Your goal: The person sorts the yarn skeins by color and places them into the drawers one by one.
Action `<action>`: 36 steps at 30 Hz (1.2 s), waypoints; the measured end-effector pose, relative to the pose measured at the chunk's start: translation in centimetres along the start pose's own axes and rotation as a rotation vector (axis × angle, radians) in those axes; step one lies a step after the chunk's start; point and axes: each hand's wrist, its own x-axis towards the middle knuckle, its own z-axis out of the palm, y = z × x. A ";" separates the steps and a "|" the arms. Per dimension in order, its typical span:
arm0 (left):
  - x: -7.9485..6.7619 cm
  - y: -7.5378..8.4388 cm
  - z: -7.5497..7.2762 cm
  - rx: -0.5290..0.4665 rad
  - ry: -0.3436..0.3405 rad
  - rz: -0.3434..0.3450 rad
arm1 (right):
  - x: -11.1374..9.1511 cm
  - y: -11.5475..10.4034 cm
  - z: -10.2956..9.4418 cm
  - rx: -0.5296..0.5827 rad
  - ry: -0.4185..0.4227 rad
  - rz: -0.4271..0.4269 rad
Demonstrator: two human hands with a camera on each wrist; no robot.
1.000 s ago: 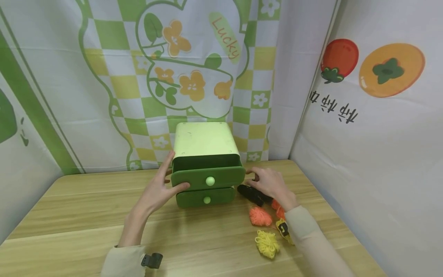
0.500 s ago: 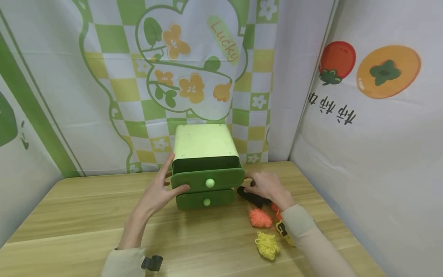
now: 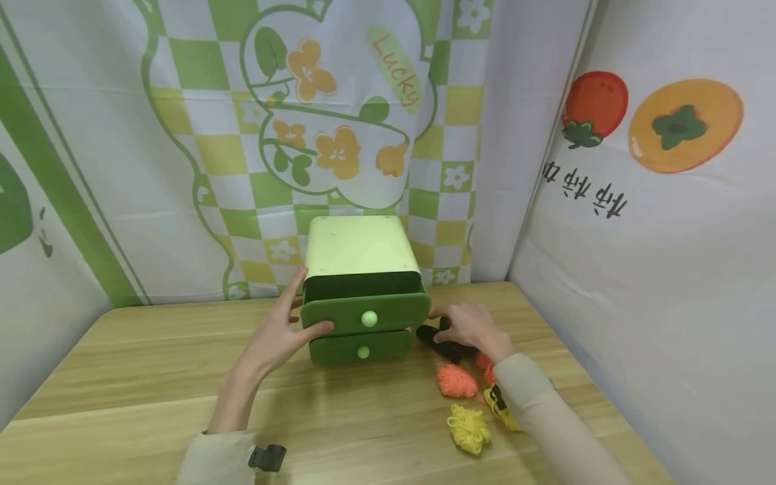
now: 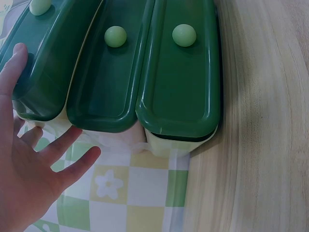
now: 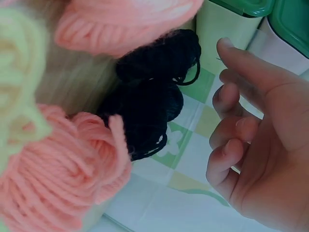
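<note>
A light green drawer unit (image 3: pixel 360 246) with dark green drawers stands at the back of the table. Its upper drawer (image 3: pixel 339 315) is pulled out. My left hand (image 3: pixel 273 340) is at the unit's left side, thumb on that drawer's front and the other fingers spread along the side. In the left wrist view the drawers' round knobs (image 4: pixel 184 35) show. Beside the unit's right side is my right hand (image 3: pixel 473 327), fingers loosely bent and holding nothing. Black yarn bundles (image 5: pixel 149 96) lie close to it, apart from the fingers in the right wrist view.
An orange yarn bundle (image 3: pixel 457 381) and a yellow one (image 3: pixel 469 429) lie on the wooden table (image 3: pixel 339 431), front right. A yellow-and-black bundle (image 3: pixel 500 407) lies partly under the right forearm. Printed cloth (image 3: pixel 358 101) hangs behind the unit.
The right hand's fingers have dropped slightly toward the black yarn. My left hand, the drawer unit and the yarn on the table keep their places.
</note>
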 end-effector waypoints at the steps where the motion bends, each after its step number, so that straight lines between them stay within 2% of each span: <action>1: 0.0 0.1 0.0 -0.001 0.001 0.001 | 0.0 0.0 0.0 0.000 -0.005 -0.002; 11: 0.1 0.2 0.0 0.001 -0.004 -0.003 | 0.1 0.3 1.1 0.014 -0.062 0.042; 17: 0.1 0.1 0.0 -0.008 -0.003 -0.003 | 0.1 0.6 1.7 -0.011 -0.057 0.037; 26: 0.1 0.2 0.0 -0.012 -0.002 -0.002 | 0.1 0.6 2.1 -0.005 -0.058 0.074; 36: 0.1 0.2 0.0 -0.002 -0.002 0.002 | 0.2 0.3 2.4 -0.002 -0.021 0.079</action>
